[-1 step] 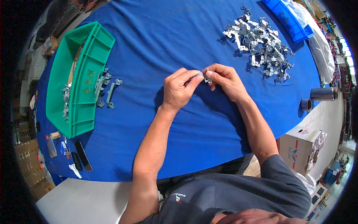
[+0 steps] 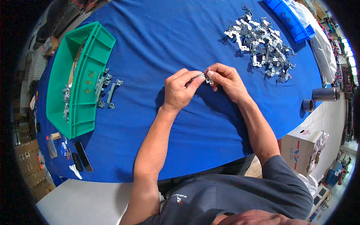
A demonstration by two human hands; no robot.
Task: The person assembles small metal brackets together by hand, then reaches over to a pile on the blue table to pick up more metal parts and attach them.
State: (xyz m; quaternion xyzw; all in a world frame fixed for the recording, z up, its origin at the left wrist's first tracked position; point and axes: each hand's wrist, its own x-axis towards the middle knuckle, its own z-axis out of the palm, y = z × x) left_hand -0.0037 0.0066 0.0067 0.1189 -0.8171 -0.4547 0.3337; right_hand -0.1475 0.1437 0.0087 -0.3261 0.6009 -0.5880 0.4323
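Note:
Over the middle of the blue cloth, my left hand (image 2: pixel 180 88) and my right hand (image 2: pixel 227 81) meet fingertip to fingertip. Between them is a small metal bracket (image 2: pixel 209 80), mostly hidden by the fingers. My left thumb and forefinger pinch one end, while my right thumb and fingers close round the other. Several similar metal brackets (image 2: pixel 111 93) lie at the left beside a green bin (image 2: pixel 80 101). A loose heap of metal brackets (image 2: pixel 262 43) spreads over the cloth at the far right.
More metal parts sit inside the green bin. A blue tray (image 2: pixel 287 22) stands at the far right corner. By the right edge are a metal flask (image 2: pixel 324 94) and its cup (image 2: pixel 308 105); a cardboard box (image 2: pixel 301 150) is below. A phone (image 2: pixel 83 156) lies at the near left.

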